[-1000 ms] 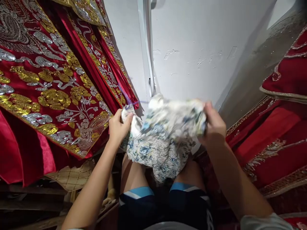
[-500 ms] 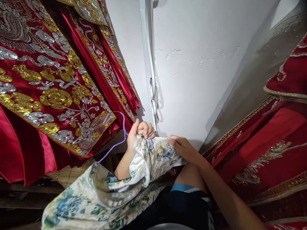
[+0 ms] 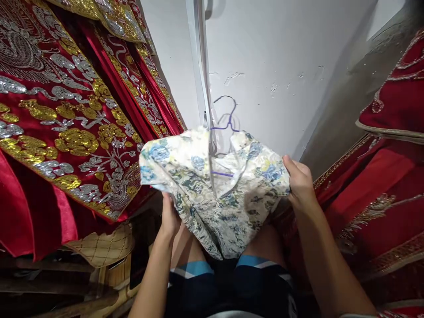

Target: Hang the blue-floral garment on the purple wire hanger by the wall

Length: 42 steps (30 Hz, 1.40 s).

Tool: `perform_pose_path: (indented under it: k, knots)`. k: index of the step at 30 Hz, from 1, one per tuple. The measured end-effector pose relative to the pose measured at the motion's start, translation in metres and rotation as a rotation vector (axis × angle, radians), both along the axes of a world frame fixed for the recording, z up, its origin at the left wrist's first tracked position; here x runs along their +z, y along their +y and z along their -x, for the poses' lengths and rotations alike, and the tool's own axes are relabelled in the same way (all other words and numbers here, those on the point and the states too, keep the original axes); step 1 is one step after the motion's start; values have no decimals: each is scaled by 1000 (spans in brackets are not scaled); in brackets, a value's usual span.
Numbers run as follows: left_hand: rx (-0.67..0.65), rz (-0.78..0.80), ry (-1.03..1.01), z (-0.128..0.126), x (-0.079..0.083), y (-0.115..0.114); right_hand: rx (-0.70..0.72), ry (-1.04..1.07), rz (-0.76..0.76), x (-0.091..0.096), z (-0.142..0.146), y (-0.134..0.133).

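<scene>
A white floral blouse [image 3: 228, 212] with short sleeves hangs spread out in front of me on a purple wire hanger [image 3: 229, 119]. The hanger's hook points up, and its lower bar shows inside the V-shaped neckline. My right hand [image 3: 300, 179] pinches the sleeve on the right, thumb on top. My left hand [image 3: 169, 214] is at the left side of the blouse below the other sleeve, its thumb showing and its fingers hidden behind the cloth.
Red cloth with gold and silver sequins [image 3: 79, 141] hangs at the left. More red embroidered cloth [image 3: 380, 185] is on the right. A white wall [image 3: 265, 57] with a vertical metal strip [image 3: 198, 48] stands ahead. A tan quilted cushion [image 3: 102, 245] sits at lower left.
The blouse has swung from bunched at lower left to spread upright at the centre, with the hanger now inside it. My left hand has left the sleeve opening; my right hand has moved right.
</scene>
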<state>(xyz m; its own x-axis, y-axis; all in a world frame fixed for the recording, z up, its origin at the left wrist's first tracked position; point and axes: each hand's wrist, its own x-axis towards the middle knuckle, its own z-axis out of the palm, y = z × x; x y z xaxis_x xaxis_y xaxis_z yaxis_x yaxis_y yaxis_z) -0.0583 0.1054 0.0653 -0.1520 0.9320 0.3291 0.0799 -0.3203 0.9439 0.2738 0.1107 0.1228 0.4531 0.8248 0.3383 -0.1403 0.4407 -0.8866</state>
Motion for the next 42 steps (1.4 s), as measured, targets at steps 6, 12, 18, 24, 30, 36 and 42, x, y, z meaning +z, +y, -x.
perform_pose_path:
  k: [6,12,18,24,30,36,42]
  knots:
    - [121,166,-191,-7,-51,-30,137,-26,102,-12,22,-6]
    - [-74,242,-204,-14,-64,-56,-102,6,70,-56,8,-25]
    - [-60,256,-151,-25,-72,-63,-534,190,110,-115,45,-53]
    - [-57,269,-148,-42,-72,-67,626,-333,302,-124,102,-72]
    - [-31,281,-213,-44,-69,-66,740,-406,331,-127,108,-73]
    - [551,-35,-121,-53,-88,-59,621,-460,360,-119,93,-74]
    - [460,-365,349,-83,-112,-75,612,-431,359,-119,97,-72]
